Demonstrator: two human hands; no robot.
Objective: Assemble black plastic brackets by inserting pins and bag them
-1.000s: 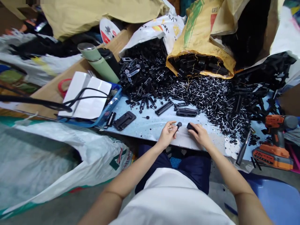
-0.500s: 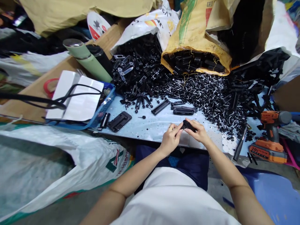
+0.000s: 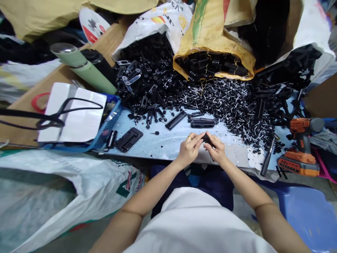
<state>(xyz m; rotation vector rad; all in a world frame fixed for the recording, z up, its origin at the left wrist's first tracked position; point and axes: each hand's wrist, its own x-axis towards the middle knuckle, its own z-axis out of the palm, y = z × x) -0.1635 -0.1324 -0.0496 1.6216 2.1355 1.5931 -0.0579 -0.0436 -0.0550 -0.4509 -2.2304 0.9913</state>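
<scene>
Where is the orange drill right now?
In the head view, the drill stands at the right edge of the table, just right of the black-handled tool.

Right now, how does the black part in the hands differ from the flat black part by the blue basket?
The held black part is pinched between left hand and right hand; the flat black part lies free on the table by the blue basket. The held one looks smaller and mostly hidden; the flat one shows whole. Both are black.
</scene>
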